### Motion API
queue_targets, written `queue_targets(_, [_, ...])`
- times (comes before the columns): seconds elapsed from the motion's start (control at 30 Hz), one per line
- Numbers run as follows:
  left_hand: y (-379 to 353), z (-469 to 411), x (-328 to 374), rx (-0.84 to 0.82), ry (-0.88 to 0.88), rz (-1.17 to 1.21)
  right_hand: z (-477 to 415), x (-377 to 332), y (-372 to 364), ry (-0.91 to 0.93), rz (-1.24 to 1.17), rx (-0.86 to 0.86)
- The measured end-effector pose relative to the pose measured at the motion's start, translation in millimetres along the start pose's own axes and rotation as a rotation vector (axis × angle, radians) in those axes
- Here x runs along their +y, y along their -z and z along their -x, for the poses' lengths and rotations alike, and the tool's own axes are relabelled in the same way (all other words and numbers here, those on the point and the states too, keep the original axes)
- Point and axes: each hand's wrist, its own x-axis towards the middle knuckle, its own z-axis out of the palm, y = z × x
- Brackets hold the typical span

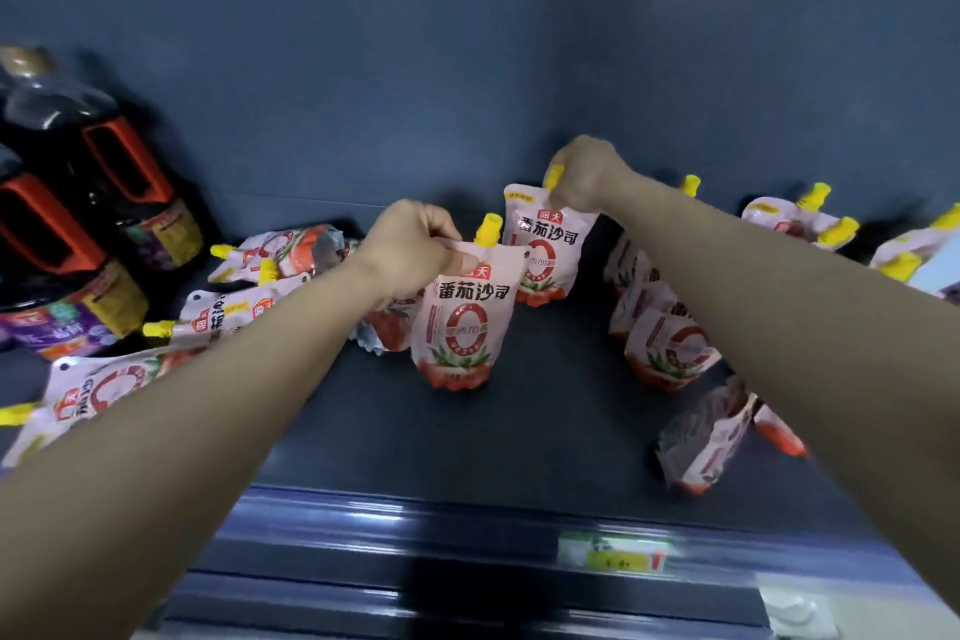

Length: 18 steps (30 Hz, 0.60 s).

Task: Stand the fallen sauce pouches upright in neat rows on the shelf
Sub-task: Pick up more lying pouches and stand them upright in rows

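Note:
Two white-and-red tomato sauce pouches with yellow caps stand upright mid-shelf. My left hand (415, 250) pinches the top edge of the nearer pouch (462, 322). My right hand (582, 177) grips the top of the farther pouch (543, 244) by its cap, close to the back wall. Several fallen pouches (249, 296) lie flat on the left, partly under my left forearm. More pouches (667, 343) stand or lean on the right, partly hidden by my right forearm. One pouch (706, 437) lies on its side near the front right.
Dark soy sauce jugs (78, 234) with orange handles stand at the far left. The dark shelf (498, 437) has a front rail with a price tag (613, 554). A blue back wall closes the shelf. More yellow-capped pouches (795, 218) sit at the far right.

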Motion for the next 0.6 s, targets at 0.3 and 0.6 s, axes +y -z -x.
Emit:
queue_targets(0.3, [-38.1,-27.5,15.1,0.058,0.061,0.145,-8.9,13.9,23.5,0.151,0.007,-0.061])
queue_targets(0.6, [-44.3,-31.0,31.5,-0.071,-0.001,0.055,-9.2,24.9,42.2,0.126,-0.141,-0.070])
